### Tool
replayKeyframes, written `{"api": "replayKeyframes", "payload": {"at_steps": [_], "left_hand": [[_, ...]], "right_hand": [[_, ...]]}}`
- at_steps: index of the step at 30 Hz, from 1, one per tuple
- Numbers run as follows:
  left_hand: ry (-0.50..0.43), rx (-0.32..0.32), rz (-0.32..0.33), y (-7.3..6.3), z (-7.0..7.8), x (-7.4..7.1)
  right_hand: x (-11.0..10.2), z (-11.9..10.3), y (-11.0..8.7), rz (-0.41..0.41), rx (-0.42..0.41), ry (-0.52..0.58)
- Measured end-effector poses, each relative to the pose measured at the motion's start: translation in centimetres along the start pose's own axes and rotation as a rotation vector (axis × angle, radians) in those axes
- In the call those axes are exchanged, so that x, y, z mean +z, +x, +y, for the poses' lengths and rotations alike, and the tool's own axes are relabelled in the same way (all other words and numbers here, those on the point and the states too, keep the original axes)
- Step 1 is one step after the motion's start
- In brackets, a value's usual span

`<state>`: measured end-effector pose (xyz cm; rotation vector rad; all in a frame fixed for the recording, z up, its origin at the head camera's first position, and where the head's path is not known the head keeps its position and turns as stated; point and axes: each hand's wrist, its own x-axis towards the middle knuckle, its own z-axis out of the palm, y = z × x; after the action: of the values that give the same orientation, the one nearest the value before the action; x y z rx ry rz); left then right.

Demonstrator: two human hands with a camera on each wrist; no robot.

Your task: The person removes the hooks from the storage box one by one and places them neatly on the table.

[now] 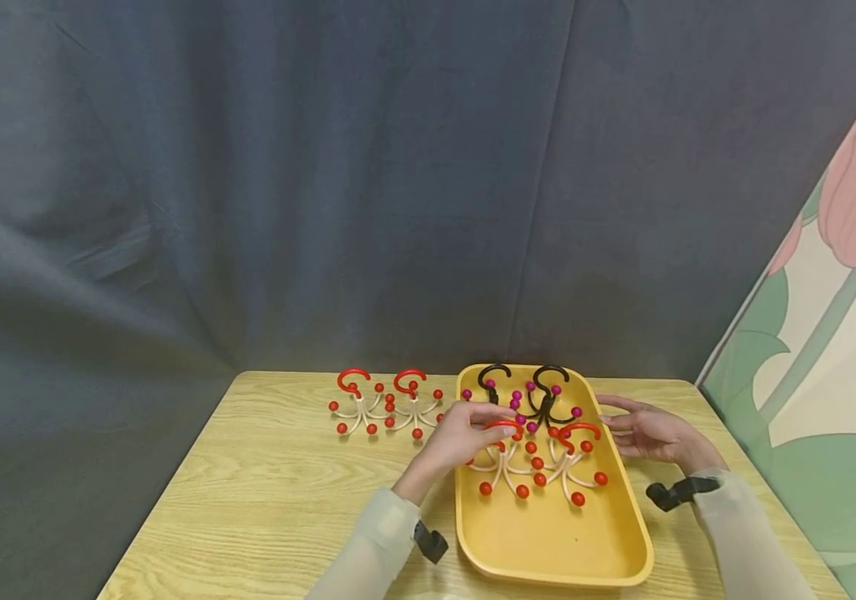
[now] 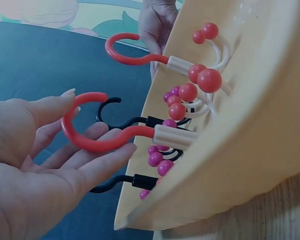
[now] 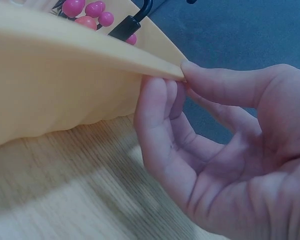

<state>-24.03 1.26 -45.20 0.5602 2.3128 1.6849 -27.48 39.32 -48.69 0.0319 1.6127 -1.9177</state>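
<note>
My left hand (image 1: 465, 435) is around the red hook (image 2: 97, 145) of a hanger with white prongs tipped with red balls. Its thumb and fairly straight fingers lie on either side of the hook, the fingers behind it in the left wrist view. That hanger (image 1: 503, 467) stands hook up in the yellow tray (image 1: 548, 550). Beside it stands a second red-hooked hanger (image 1: 567, 467). Behind them are two black hangers (image 1: 545, 406) with magenta balls. On the tray's right side, my right hand (image 3: 215, 145) pinches the rim between thumb and fingers.
Two more red-hooked hangers, one at the left (image 1: 359, 408) and one nearer the tray (image 1: 414, 408), stand on the wooden table (image 1: 270, 492). A dark curtain (image 1: 397, 208) hangs behind the table, and a flower-patterned panel (image 1: 833, 375) is at the right.
</note>
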Motion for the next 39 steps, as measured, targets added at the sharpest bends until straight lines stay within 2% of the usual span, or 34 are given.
{"api": "replayKeyframes", "payload": {"at_steps": [8,14,24,31,39], "left_hand": [[0.008,-0.001,0.015,0.1,-0.8,0.1],[0.083,0.055,0.023,0.4,-1.1,0.2],[0.157,0.113,0.039,0.4,-0.6,-0.2],[0.164,0.105,0.040,0.0,0.3,-0.6],[0.194,0.138,0.046,-0.4,1.3,-1.1]], "right_hand": [[0.0,0.1,0.0,0.007,0.001,0.013],[-0.1,0.1,0.1,0.015,0.006,0.013],[-0.1,0.1,0.1,0.027,0.007,0.007],[-0.2,0.2,0.1,0.021,0.005,0.009],[-0.1,0.2,0.1,0.019,0.004,0.013]]}}
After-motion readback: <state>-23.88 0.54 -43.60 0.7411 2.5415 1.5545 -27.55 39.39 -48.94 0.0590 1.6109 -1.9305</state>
